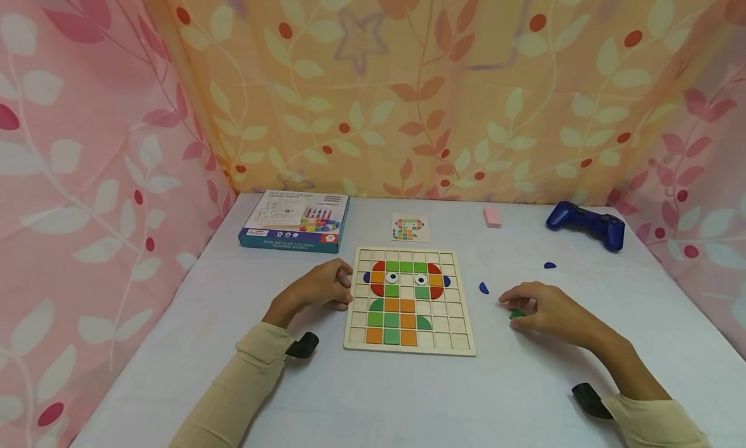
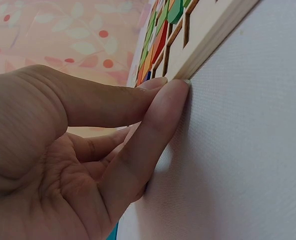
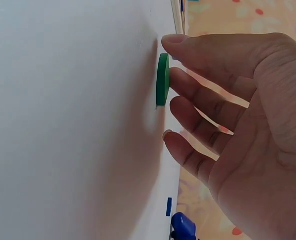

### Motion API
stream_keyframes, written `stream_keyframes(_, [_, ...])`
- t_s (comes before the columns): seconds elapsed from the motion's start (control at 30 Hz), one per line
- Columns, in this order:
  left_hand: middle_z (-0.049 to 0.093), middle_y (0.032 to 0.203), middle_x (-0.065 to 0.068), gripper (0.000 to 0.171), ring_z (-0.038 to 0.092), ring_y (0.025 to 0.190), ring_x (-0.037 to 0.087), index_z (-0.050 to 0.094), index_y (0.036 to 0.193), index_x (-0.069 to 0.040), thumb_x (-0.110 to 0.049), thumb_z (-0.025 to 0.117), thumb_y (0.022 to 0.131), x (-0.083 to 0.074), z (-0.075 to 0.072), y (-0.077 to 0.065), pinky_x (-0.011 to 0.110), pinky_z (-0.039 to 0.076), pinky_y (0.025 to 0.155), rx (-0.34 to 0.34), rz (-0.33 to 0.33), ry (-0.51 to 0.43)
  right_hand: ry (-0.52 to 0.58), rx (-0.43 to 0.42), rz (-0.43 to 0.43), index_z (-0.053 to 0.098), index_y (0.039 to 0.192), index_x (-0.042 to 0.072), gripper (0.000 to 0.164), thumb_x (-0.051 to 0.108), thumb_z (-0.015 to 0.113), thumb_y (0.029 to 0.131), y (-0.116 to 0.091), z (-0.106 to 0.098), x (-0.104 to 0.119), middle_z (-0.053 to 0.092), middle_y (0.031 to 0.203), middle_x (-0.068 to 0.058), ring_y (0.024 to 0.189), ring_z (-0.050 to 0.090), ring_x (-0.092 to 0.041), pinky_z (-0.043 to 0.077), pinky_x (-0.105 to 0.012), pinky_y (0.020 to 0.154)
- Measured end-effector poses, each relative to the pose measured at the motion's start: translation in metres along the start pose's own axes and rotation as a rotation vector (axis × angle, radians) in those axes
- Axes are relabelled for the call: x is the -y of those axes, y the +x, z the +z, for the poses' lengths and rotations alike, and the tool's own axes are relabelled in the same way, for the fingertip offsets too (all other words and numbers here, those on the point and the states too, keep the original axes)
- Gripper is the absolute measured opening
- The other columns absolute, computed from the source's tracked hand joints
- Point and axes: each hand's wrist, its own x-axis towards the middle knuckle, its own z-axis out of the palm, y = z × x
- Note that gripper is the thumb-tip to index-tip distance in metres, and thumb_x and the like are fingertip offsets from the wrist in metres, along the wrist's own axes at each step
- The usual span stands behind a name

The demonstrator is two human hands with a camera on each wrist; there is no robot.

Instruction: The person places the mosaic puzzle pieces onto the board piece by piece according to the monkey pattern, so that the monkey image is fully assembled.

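A pale wooden grid board (image 1: 449,331) lies flat, with red, green, orange and blue pieces and two eye pieces set in its squares. At its left edge my left hand (image 1: 320,285) pinches the rim between thumb and finger; the left wrist view shows those fingertips (image 2: 175,95) against the wood. Right of the board, my right hand (image 1: 542,311) hovers around a green piece (image 3: 162,80) on the table, its thumb and fingers spread apart. Whether a finger touches that piece, I cannot tell. Two blue half-round pieces (image 1: 484,288) lie near this hand.
Behind the board stands a small pattern card (image 1: 410,228). A boxed set (image 1: 294,221) lies at the back left. Farther right are a pink block (image 1: 492,217) and a blue game controller (image 1: 585,224). Patterned curtains (image 1: 408,98) enclose the white table.
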Motion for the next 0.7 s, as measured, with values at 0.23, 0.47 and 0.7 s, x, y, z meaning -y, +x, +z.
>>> stream_keyframes(0.23, [0.059, 0.117, 0.014, 0.058, 0.066, 0.088, 0.02, 0.05, 0.144, -0.001, -0.001, 0.077, 0.092, 0.0, 0.0, 0.0, 0.027, 0.063, 0.078, 0.002, -0.018, -0.012, -0.027, -0.021, 0.01, 0.077, 0.121, 0.014, 0.04, 0.025, 0.088, 0.084, -0.007, -0.004, -0.01, 0.072, 0.109, 0.005, 0.097, 0.061, -0.013, 0.052, -0.028, 0.08])
stream_keyframes(0.47, [0.059, 0.116, 0.014, 0.058, 0.066, 0.087, 0.02, 0.05, 0.144, -0.001, 0.0, 0.077, 0.092, -0.001, 0.001, -0.001, 0.026, 0.063, 0.078, 0.0, -0.018, -0.014, -0.044, -0.013, 0.014, 0.077, 0.121, 0.013, 0.039, 0.022, 0.087, 0.084, -0.012, -0.007, -0.016, 0.072, 0.109, 0.005, 0.097, 0.061, -0.012, 0.053, -0.027, 0.08])
stream_keyframes(0.7, [0.059, 0.117, 0.015, 0.058, 0.066, 0.088, 0.02, 0.05, 0.144, -0.001, -0.001, 0.077, 0.092, -0.001, 0.0, -0.001, 0.026, 0.063, 0.078, 0.001, -0.013, -0.012, -0.029, 0.0, 0.017, 0.078, 0.118, 0.013, 0.034, 0.023, 0.085, 0.086, -0.013, -0.007, -0.019, 0.07, 0.105, 0.005, 0.092, 0.058, -0.012, 0.052, -0.025, 0.076])
